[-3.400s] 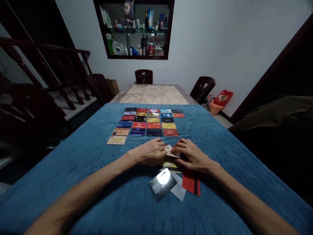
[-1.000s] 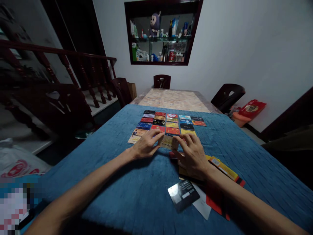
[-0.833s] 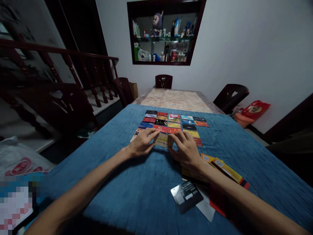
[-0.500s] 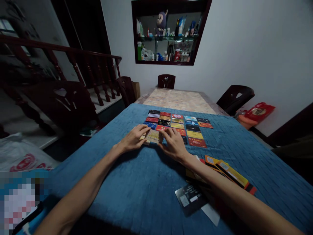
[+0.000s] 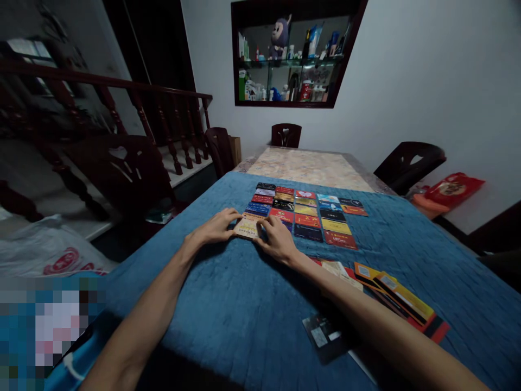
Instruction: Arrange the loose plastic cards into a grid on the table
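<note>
A cream card with dark print (image 5: 246, 226) lies at the near end of the leftmost column of cards, held at its edges between my two hands. My left hand (image 5: 217, 225) grips its left side with the fingertips. At its right edge my right hand (image 5: 277, 237) has its fingers curled in and the fingertips on the card. Just beyond it is a blue card (image 5: 257, 208). A red card (image 5: 280, 215) and a dark blue card, partly covered by my right hand, lie to the right.
More cards lie in columns, including a dark red one (image 5: 341, 239). Loose yellow-orange cards (image 5: 402, 296) and a black card (image 5: 325, 336) lie near my right forearm, which hides part of the pile. A blue cloth (image 5: 211, 304) covers this end of the table. Chairs stand around it.
The cream card and both hands have shifted left relative to the laid-out cards, bringing it in line under the leftmost column. More of the third column shows. The view has turned slightly left.
</note>
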A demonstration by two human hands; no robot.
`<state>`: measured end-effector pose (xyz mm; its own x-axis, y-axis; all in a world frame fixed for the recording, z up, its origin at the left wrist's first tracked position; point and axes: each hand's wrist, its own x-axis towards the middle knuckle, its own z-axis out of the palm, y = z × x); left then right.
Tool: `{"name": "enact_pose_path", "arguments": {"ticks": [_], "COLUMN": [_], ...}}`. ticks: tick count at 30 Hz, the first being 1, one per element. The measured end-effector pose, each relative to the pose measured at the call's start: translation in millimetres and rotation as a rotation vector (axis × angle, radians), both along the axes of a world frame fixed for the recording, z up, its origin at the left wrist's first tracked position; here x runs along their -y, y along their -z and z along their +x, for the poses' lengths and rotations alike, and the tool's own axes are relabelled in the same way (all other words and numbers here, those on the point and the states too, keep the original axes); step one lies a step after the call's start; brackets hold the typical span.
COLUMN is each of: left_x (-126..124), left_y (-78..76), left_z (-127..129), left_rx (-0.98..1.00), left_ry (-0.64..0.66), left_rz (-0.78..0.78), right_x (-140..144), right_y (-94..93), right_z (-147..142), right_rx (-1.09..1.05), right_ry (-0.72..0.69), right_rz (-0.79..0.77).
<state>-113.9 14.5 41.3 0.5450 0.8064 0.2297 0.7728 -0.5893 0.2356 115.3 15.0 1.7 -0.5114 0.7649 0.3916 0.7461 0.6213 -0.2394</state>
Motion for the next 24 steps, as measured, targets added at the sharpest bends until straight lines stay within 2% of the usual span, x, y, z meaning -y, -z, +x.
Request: {"name": "enact_pose_path", "arguments": {"ticks": [10,17,24], "left_x": [-5,-10,-10], "left_y": [6.1,12.2,12.0], "left_z": [-4,-6,-6], "left_rx": [-0.011,-0.038,-0.077], "left_ry": [-0.008,-0.002,-0.02], "left_rz": [-0.118,-0.121,-0.134], "right_x": [-1,1,5], "right_y": [4.8,3.7,3.5], "right_z": [-4,-6,-7], "right_rx": [-0.028,-0.003,0.008], "right_ry": [-0.002,0.022,0.057], "right_rz": [-0.069,-0.092,-0.102]}}
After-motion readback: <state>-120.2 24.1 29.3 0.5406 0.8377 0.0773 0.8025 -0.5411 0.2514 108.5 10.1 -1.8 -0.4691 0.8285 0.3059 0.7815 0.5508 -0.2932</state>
